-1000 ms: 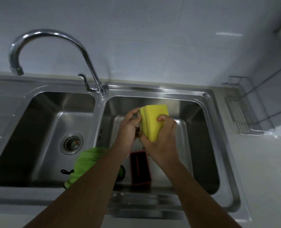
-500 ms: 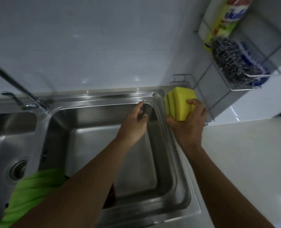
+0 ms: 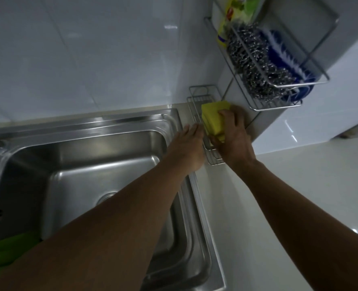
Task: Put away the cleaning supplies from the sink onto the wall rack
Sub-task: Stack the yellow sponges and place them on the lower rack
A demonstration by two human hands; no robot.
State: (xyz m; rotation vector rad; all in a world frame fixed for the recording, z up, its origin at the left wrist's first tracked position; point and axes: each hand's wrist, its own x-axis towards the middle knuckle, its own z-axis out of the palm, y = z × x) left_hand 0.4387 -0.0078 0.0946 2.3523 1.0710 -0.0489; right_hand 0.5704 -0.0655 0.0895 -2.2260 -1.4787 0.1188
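A stack of yellow sponges (image 3: 212, 118) is gripped by my right hand (image 3: 233, 135) over the lower wire shelf (image 3: 203, 95) of the wall rack, right of the sink (image 3: 102, 156). Whether the sponges touch the shelf I cannot tell. My left hand (image 3: 189, 148) hovers with fingers apart just left of the sponges, holding nothing. The upper wire shelf (image 3: 278, 106) holds steel scourers (image 3: 251, 61), a blue brush (image 3: 283, 55) and a yellow-green packet (image 3: 236, 11).
A green cloth (image 3: 4, 253) lies at the lower left by the sink's divider. White tiled wall (image 3: 90, 55) rises behind the sink. A pale countertop (image 3: 289, 206) stretches to the right under my right forearm.
My right hand has carried the sponges from the sink's rim further right and down over the lower shelf. My left hand has followed beside them. The view has swung right.
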